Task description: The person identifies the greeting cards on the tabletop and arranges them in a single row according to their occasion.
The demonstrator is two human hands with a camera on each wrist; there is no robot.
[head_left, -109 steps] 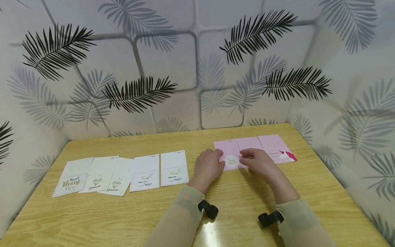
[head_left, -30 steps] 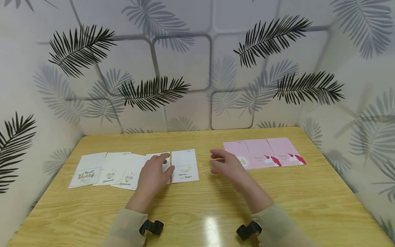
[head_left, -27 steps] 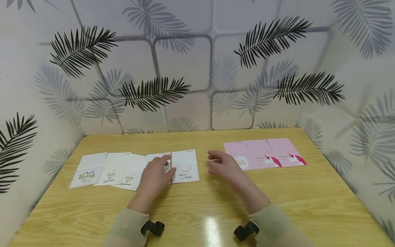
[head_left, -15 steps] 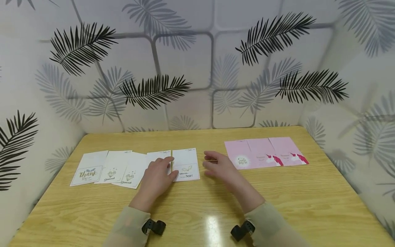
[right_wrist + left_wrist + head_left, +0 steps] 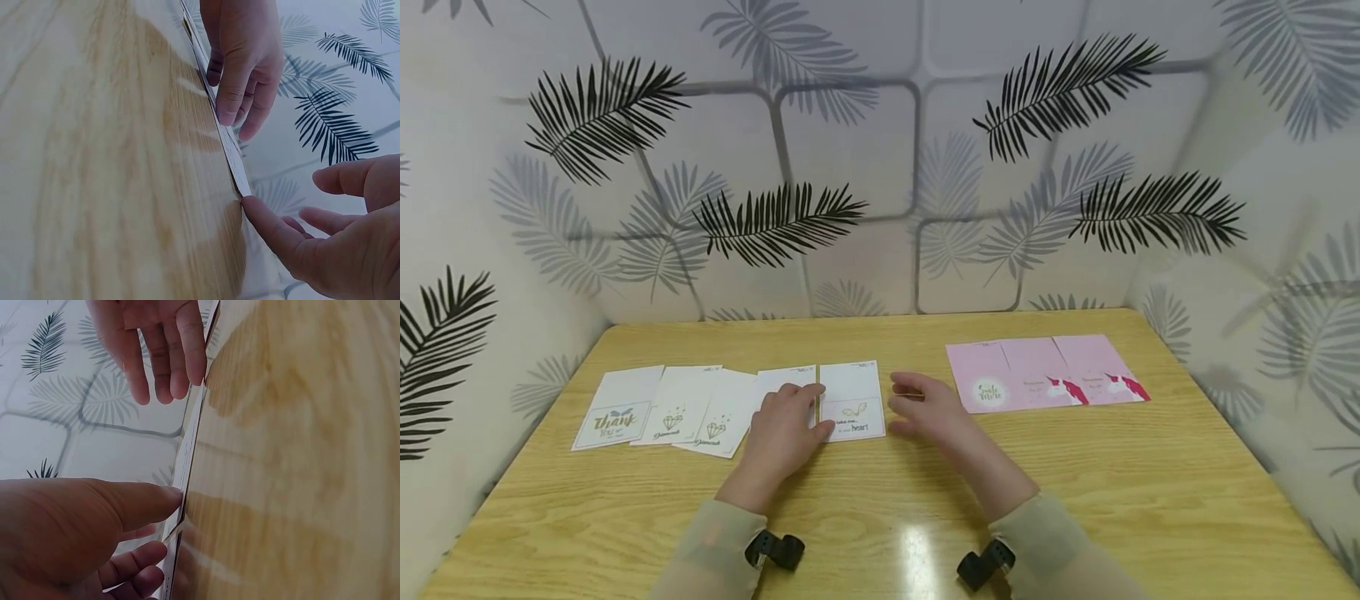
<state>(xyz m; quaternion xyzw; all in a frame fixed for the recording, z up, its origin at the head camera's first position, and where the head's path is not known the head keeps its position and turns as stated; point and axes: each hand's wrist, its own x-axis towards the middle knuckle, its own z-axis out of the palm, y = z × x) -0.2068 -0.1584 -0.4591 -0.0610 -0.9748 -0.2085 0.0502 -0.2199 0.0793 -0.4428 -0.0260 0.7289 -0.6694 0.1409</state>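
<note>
Fingers (image 5: 802, 394) loose: left hand (image 5: 782, 428) on 2 white cards (image 5: 852, 385), right hand (image 5: 936, 412) perhaps against 1 edge (image 5: 882, 416).

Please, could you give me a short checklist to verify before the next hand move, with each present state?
1. Left hand at the rightmost white card: ok, the thumb is at its left edge.
2. Right hand touching that card: cannot tell, they look close.
3. Pink cards apart from it: ok.
4. Diamond cards without overlap: not ok.
5. Print on the neighbouring white card readable: not ok, mostly hidden.
</note>
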